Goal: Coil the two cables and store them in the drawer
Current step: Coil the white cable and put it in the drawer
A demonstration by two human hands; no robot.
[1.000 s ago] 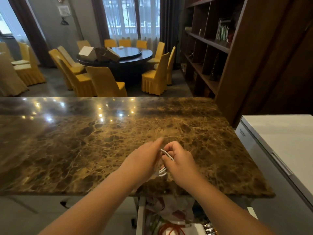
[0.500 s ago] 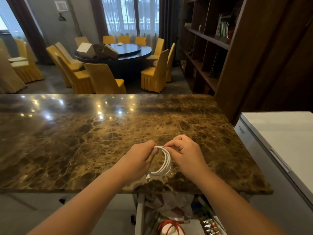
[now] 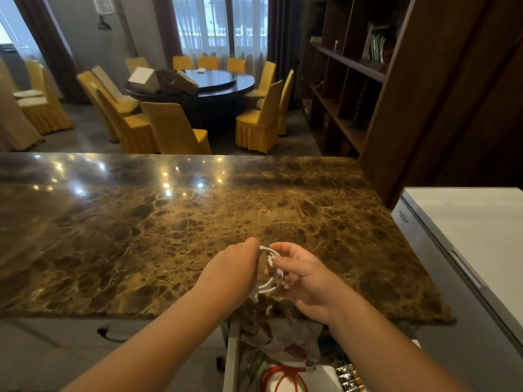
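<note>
1. Open drawer (image 3: 230,360) at the bottom edge, under the counter lip, now showing more of its contents than half a second ago: a red cable (image 3: 283,377) coiled on something white, crumpled wrapping behind.
2. White cable (image 3: 271,274) held above the near edge of the marble counter (image 3: 141,236), a smaller, tighter coil than before, one plug dangling below.
3. Left hand (image 3: 229,274) closed, fingertips pinching the coil's upper left (thumb hidden).
4. Right hand (image 3: 304,280) rolled palm-inward since the earlier frame, fingers loosely curled around the coil's right side.
5. Beyond: round table (image 3: 215,83), yellow chairs (image 3: 175,128), unchanged.
</note>
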